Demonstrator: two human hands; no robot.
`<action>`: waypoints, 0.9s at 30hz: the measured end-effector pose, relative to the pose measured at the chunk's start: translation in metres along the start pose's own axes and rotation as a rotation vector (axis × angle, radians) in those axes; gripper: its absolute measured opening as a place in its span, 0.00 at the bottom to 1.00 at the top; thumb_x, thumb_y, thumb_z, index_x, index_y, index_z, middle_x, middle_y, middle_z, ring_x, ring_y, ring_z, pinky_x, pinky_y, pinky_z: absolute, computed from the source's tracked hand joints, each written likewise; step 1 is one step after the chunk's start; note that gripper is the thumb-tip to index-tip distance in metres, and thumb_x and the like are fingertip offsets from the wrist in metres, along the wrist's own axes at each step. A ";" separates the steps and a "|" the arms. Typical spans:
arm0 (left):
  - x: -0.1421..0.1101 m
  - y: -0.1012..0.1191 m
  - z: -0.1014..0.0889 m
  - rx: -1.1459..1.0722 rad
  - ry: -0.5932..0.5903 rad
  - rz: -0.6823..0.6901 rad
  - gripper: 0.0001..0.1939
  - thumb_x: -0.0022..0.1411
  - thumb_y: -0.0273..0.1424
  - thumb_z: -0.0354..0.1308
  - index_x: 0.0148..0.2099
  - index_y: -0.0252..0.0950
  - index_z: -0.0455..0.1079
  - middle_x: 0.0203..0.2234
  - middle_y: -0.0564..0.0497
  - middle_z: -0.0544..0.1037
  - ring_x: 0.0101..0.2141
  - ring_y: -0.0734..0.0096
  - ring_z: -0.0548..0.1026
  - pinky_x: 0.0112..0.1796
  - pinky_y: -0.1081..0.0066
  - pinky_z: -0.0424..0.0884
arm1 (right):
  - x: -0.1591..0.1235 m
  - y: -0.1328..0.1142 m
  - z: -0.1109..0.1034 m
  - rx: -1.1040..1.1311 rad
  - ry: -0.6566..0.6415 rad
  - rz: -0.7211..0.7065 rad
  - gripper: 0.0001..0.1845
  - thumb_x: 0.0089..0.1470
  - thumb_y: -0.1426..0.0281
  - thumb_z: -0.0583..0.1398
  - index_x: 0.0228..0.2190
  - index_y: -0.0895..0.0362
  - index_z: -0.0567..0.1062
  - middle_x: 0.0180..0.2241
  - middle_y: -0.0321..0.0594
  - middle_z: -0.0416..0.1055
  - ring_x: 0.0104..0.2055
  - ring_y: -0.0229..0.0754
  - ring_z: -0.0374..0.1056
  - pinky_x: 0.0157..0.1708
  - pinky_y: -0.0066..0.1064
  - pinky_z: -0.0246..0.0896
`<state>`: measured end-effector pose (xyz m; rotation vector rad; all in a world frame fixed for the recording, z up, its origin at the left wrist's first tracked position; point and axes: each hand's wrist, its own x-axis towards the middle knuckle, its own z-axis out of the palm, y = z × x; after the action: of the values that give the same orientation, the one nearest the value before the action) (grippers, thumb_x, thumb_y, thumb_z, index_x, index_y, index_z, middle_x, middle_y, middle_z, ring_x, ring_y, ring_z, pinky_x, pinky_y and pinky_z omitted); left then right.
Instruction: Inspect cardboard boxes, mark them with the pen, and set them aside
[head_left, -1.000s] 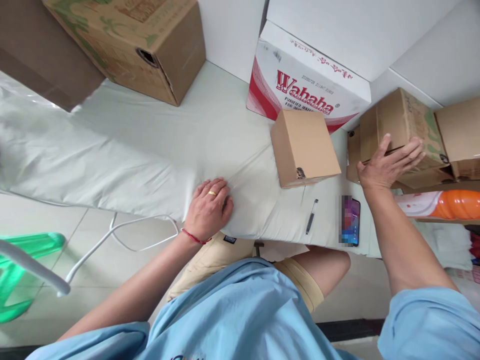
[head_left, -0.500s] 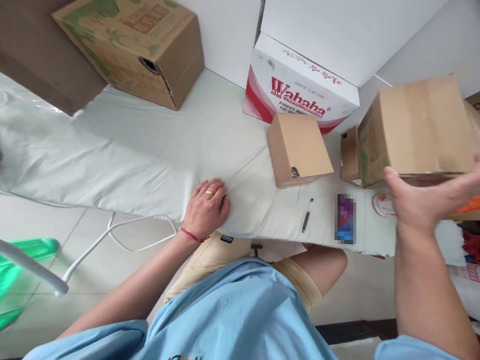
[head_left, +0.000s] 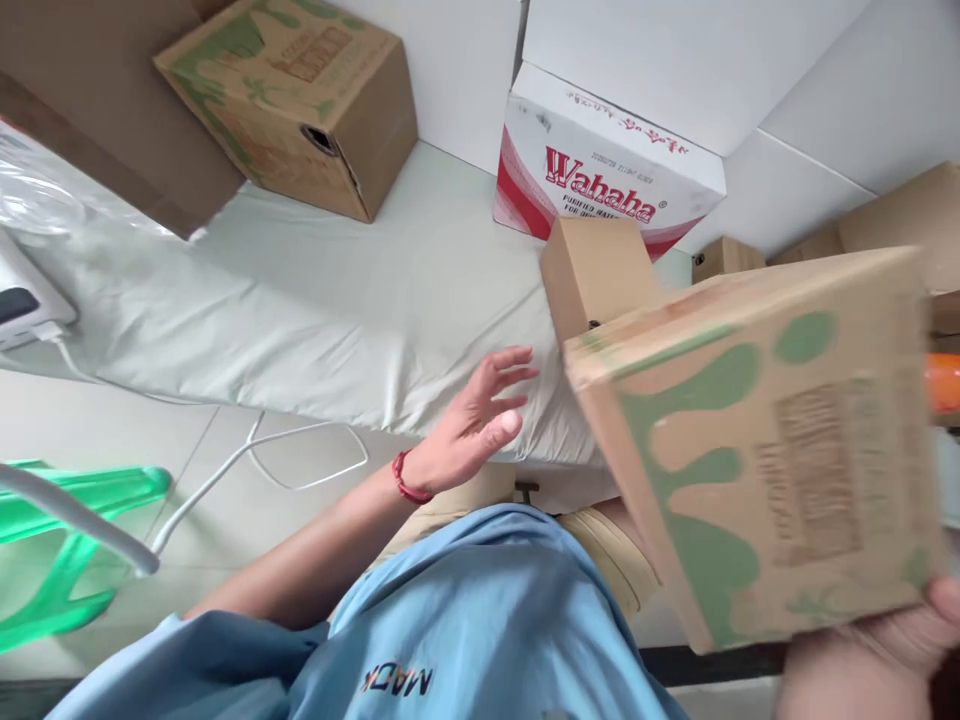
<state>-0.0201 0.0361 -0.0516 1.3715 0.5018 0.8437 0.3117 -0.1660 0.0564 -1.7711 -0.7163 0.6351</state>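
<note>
A large cardboard box with green splash print and brown lettering is tilted in front of me on the right, slightly blurred. My right hand grips its lower right edge; part of the hand is hidden behind the box. My left hand is in the air over the table's front edge, fingers spread, holding nothing, a little left of the box. Behind the held box, a small plain cardboard box sits on the cloth-covered table, its lower right part covered from view.
A white and red Wahaha box leans by the back wall. At the back left are another green-printed box and a brown box. A small box stands at the back right. A green stool is on the floor at left.
My right hand has brought the large box from the right side toward me, turning its printed face into view. My left hand has lifted off the table and moved right, fingers spreading.
</note>
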 end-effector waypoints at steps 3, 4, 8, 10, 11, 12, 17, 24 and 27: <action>0.001 0.014 0.004 -0.048 -0.103 -0.059 0.60 0.59 0.71 0.65 0.82 0.48 0.52 0.77 0.34 0.58 0.75 0.30 0.61 0.64 0.43 0.76 | -0.001 0.035 0.010 0.211 0.015 0.118 0.47 0.34 0.31 0.66 0.55 0.35 0.85 0.64 0.48 0.78 0.75 0.79 0.59 0.67 0.76 0.63; -0.002 0.018 0.007 -0.012 -0.095 -0.075 0.65 0.56 0.69 0.70 0.83 0.47 0.50 0.77 0.34 0.56 0.75 0.29 0.59 0.65 0.43 0.74 | 0.000 0.045 0.014 0.240 0.036 0.133 0.45 0.35 0.33 0.67 0.54 0.35 0.85 0.64 0.47 0.78 0.75 0.80 0.60 0.66 0.77 0.63; -0.017 0.027 0.032 0.044 0.053 -0.049 0.69 0.54 0.61 0.78 0.84 0.48 0.44 0.76 0.33 0.58 0.73 0.33 0.63 0.67 0.43 0.72 | 0.004 0.065 0.045 0.280 0.152 0.066 0.37 0.43 0.32 0.61 0.55 0.20 0.81 0.69 0.27 0.73 0.78 0.75 0.56 0.66 0.82 0.59; -0.022 0.028 0.044 0.008 0.077 -0.006 0.70 0.53 0.62 0.77 0.84 0.49 0.43 0.76 0.34 0.58 0.74 0.34 0.61 0.69 0.42 0.70 | -0.001 0.063 0.063 0.276 0.188 -0.018 0.32 0.45 0.33 0.59 0.53 0.15 0.80 0.72 0.15 0.68 0.82 0.69 0.45 0.70 0.80 0.55; -0.022 0.028 0.047 -0.018 0.068 0.007 0.71 0.53 0.63 0.77 0.84 0.49 0.42 0.76 0.34 0.57 0.75 0.33 0.60 0.70 0.41 0.68 | -0.005 0.060 0.071 0.273 0.186 -0.049 0.32 0.46 0.34 0.59 0.54 0.14 0.80 0.73 0.11 0.65 0.83 0.65 0.40 0.71 0.79 0.53; -0.022 0.028 0.049 -0.045 0.050 0.008 0.71 0.53 0.65 0.76 0.85 0.48 0.42 0.76 0.33 0.56 0.76 0.32 0.58 0.71 0.40 0.66 | -0.008 0.058 0.076 0.274 0.177 -0.065 0.33 0.45 0.34 0.59 0.55 0.14 0.80 0.74 0.10 0.63 0.84 0.63 0.35 0.72 0.78 0.52; -0.017 0.028 0.035 -0.098 -0.135 -0.134 0.64 0.54 0.71 0.69 0.81 0.44 0.55 0.77 0.33 0.56 0.77 0.29 0.54 0.71 0.37 0.65 | -0.016 0.063 0.061 0.339 0.112 0.051 0.46 0.37 0.28 0.62 0.58 0.24 0.80 0.76 0.28 0.62 0.83 0.74 0.39 0.66 0.83 0.57; -0.020 0.025 0.022 0.045 -0.113 -0.281 0.55 0.62 0.67 0.67 0.78 0.40 0.60 0.75 0.34 0.63 0.75 0.31 0.59 0.74 0.37 0.59 | -0.001 0.071 0.031 0.384 0.002 0.183 0.68 0.28 0.26 0.71 0.68 0.41 0.74 0.70 0.52 0.71 0.76 0.76 0.59 0.64 0.73 0.66; -0.028 0.025 0.020 -0.104 -0.055 -0.364 0.50 0.64 0.63 0.68 0.77 0.44 0.62 0.74 0.39 0.68 0.72 0.35 0.66 0.69 0.45 0.69 | 0.006 0.055 0.042 0.341 -0.013 0.191 0.67 0.32 0.19 0.64 0.65 0.44 0.78 0.69 0.52 0.72 0.73 0.74 0.65 0.61 0.63 0.73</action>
<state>-0.0280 0.0012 -0.0281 1.1587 0.6322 0.5262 0.2947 -0.1481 -0.0084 -1.5285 -0.4197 0.8445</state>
